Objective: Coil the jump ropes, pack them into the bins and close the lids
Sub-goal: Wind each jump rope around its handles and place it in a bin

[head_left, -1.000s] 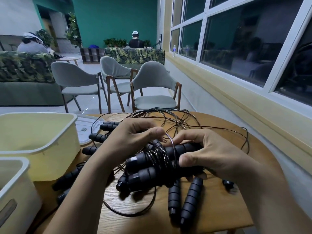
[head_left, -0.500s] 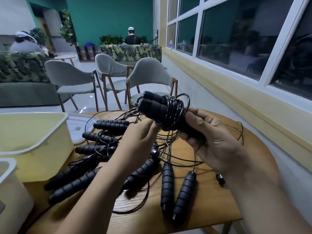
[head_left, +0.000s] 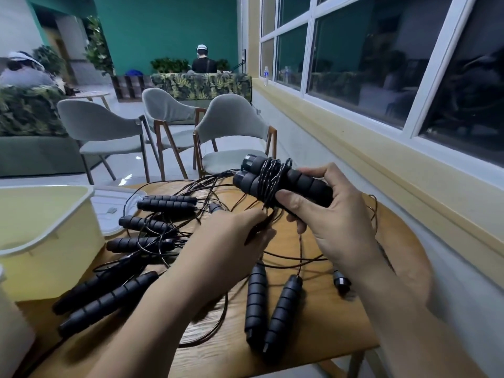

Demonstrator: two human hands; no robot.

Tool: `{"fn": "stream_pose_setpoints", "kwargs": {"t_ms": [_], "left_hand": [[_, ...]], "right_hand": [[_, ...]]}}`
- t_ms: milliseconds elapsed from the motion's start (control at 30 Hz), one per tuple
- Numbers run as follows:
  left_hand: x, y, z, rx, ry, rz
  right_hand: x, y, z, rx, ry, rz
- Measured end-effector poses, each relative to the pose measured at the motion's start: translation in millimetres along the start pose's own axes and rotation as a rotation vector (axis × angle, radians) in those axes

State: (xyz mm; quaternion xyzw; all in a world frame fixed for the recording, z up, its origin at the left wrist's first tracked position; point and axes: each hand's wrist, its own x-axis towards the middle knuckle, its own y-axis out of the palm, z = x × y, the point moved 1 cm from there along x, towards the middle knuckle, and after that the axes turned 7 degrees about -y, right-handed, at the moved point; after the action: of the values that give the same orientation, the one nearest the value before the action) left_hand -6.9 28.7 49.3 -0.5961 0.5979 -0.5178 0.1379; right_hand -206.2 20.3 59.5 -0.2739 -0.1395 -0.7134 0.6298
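My right hand point(head_left: 335, 219) grips a coiled jump rope point(head_left: 275, 178): two black foam handles side by side with thin cord wound round them, held above the round wooden table point(head_left: 313, 336). Just below it, my left hand point(head_left: 231, 236) pinches the loose end of that cord. Several uncoiled jump ropes point(head_left: 163, 225) with black handles lie tangled across the table. Two more handles point(head_left: 270, 301) lie near the front. A pale yellow open bin point(head_left: 49, 236) stands at the left, with a white lid point(head_left: 114, 214) flat behind it.
A second white bin point(head_left: 11, 336) shows at the lower left corner. Three grey chairs point(head_left: 231, 126) stand beyond the table. A wall with windows point(head_left: 381, 64) runs along the right. People sit on sofas far back.
The handle bundle rose from the table into the air in my right hand and now sits slightly lower and further right. My left hand let go of the bundle and dropped to the cord's end.
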Motion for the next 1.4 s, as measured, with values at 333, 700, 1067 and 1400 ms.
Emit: {"fn": "stream_pose_setpoints", "kwargs": {"t_ms": [333,700,1067,1400], "left_hand": [[3,-13,16,-0.088,0.106,-0.061],[6,-33,33,-0.467,0.042,-0.052],[8,-8,57,-0.939,-0.122,0.14],[5,16,32,-0.845,-0.262,-0.071]], "right_hand": [[-6,3,-6,-0.339,0.08,0.24],[-10,2,15,-0.026,0.156,0.583],[-13,1,16,0.377,0.273,0.646],[-7,17,0,0.624,0.286,0.214]]}}
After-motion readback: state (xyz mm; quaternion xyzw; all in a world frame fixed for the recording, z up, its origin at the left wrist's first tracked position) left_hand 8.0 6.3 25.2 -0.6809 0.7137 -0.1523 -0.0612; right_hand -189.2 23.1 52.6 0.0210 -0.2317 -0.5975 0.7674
